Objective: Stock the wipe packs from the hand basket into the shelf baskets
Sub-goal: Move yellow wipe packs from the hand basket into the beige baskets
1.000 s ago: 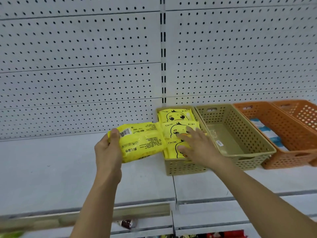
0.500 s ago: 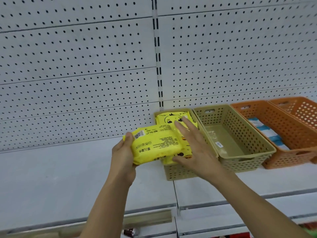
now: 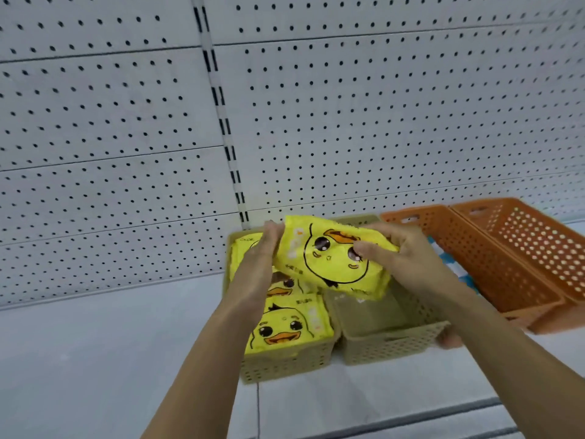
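Both hands hold one yellow duck-face wipe pack tilted in the air, above the gap between two olive shelf baskets. My left hand grips its left end, and my right hand grips its right end with the thumb on the printed face. The left olive basket holds several yellow duck packs, front faces up. No packs show in the right olive basket, whose back part is hidden behind the held pack. The hand basket is out of view.
Two orange baskets stand to the right on the same white shelf, with blue-and-white packs in the nearer one. A white pegboard wall rises behind. Bare shelf stretches to the left.
The pack has been flipped from its printed back to its duck face and moved right, over the baskets. My right hand left the stocked packs and took hold of its right end.
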`<state>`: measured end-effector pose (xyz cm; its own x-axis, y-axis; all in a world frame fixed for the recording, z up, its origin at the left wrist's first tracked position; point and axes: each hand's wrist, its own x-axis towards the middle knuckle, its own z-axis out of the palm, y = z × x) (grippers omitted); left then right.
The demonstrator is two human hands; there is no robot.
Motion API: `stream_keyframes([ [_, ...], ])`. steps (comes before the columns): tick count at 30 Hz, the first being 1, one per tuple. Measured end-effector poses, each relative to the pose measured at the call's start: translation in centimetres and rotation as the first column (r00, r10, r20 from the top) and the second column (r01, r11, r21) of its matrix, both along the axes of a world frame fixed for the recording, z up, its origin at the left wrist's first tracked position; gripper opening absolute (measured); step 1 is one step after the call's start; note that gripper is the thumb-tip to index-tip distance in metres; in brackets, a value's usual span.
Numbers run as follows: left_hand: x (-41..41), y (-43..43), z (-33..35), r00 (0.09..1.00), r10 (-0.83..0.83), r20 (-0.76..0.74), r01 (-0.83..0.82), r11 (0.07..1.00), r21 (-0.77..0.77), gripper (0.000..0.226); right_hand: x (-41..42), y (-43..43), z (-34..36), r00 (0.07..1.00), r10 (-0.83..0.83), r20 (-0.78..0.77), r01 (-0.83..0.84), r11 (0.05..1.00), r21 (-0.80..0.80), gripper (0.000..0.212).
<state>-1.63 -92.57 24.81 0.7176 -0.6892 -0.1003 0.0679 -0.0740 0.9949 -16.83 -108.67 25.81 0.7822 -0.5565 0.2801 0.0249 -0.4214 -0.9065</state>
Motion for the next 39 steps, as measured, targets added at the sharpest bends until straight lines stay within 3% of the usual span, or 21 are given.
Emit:
stream_keyframes([
  [1,-0.2,-1.0,0.0,0.999,-0.029,0.013,0.029,0.999,0.013,0.066,-0.1,-1.2,0.0,0.999,0.033,-0.037,-0.031,0.997,0.066,0.025],
  [4,-0.3,-4.2,-0.9,0.989,0.039,0.145,-0.041,0.999,0.008,0.032,0.0,-4.1,-0.4,0.986,0.12,-0.117,-0.081,0.952,0.294,0.025],
  [5,-0.1,-5.1,-1.5,0.983,0.055,0.173,-0.058,0.998,0.011,0.032,-0.1,-4.9,-0.5,0.971,0.177,-0.157,-0.117,0.936,0.333,0.029],
  [8,0.3,-7.1,-2.8,0.977,0.084,0.198,-0.081,0.996,-0.022,0.045,0.2,-6.5,-1.2,0.892,0.33,-0.31,-0.222,0.915,0.336,0.039],
  [12,0.0,-8.5,-3.7,0.852,0.208,0.481,-0.247,0.969,0.018,0.048,1.5,-8.8,-1.4,0.895,0.297,-0.332,-0.187,0.927,0.326,0.038],
  [15,0.3,-8.8,-5.3,0.733,0.214,0.646,-0.39,0.91,0.141,0.039,2.6,-11.1,-1.6,0.912,0.174,-0.372,-0.119,0.979,0.165,0.027],
  [17,0.2,-8.3,-6.0,0.709,0.058,0.702,-0.404,0.85,0.338,0.031,3.3,-12.7,-2.2,0.911,0.001,-0.413,0.016,0.999,0.038,0.034],
  [18,-0.1,-8.2,-6.5,0.708,-0.056,0.704,-0.357,0.831,0.426,0.04,3.8,-13.2,-2.5,0.889,-0.075,-0.452,0.067,0.997,-0.034,0.04],
  [19,-0.4,-8.1,-6.9,0.694,-0.167,0.7,-0.302,0.815,0.494,0.051,4.3,-13.3,-2.7,0.861,-0.117,-0.495,0.068,0.991,-0.116,0.042],
  [21,-1.1,-8.3,-7.5,0.641,-0.283,0.713,-0.277,0.781,0.559,0.064,5.6,-13.0,-3.2,0.821,-0.112,-0.56,-0.011,0.977,-0.212,0.026],
  [23,-1.4,-8.4,-7.8,0.626,-0.295,0.722,-0.301,0.763,0.572,0.067,7.0,-12.6,-4.2,0.791,-0.029,-0.611,-0.096,0.981,-0.171,0.017],
  [25,-1.3,-8.4,-8.1,0.628,-0.272,0.729,-0.313,0.77,0.556,0.066,8.3,-12.5,-5.6,0.757,-0.057,-0.651,-0.136,0.961,-0.242,0.019],
  [26,-1.2,-8.3,-8.2,0.632,-0.266,0.728,-0.31,0.774,0.552,0.066,8.9,-12.5,-6.3,0.724,-0.138,-0.676,-0.166,0.916,-0.365,0.021],
  [28,-1.2,-8.2,-8.4,0.632,-0.255,0.732,-0.308,0.784,0.539,0.065,9.8,-12.3,-7.9,0.671,-0.317,-0.67,-0.264,0.742,-0.616,0.047],
  [30,-1.2,-8.2,-8.6,0.631,-0.242,0.737,-0.309,0.794,0.524,0.064,10.0,-11.6,-9.2,0.667,-0.401,-0.628,-0.316,0.611,-0.725,0.06],
  [33,-1.0,-8.2,-8.8,0.634,-0.226,0.74,-0.311,0.801,0.511,0.064,9.5,-10.0,-10.7,0.64,-0.45,-0.622,-0.387,0.51,-0.768,0.062],
  [36,-0.9,-8.2,-8.9,0.636,-0.241,0.734,-0.303,0.797,0.523,0.065,9.1,-8.9,-11.9,0.536,-0.493,-0.686,-0.452,0.519,-0.726,0.071],
  [39,-1.0,-8.2,-8.8,0.635,-0.256,0.729,-0.292,0.794,0.533,0.065,9.1,-8.4,-12.5,0.441,-0.577,-0.687,-0.531,0.449,-0.718,0.082],
])
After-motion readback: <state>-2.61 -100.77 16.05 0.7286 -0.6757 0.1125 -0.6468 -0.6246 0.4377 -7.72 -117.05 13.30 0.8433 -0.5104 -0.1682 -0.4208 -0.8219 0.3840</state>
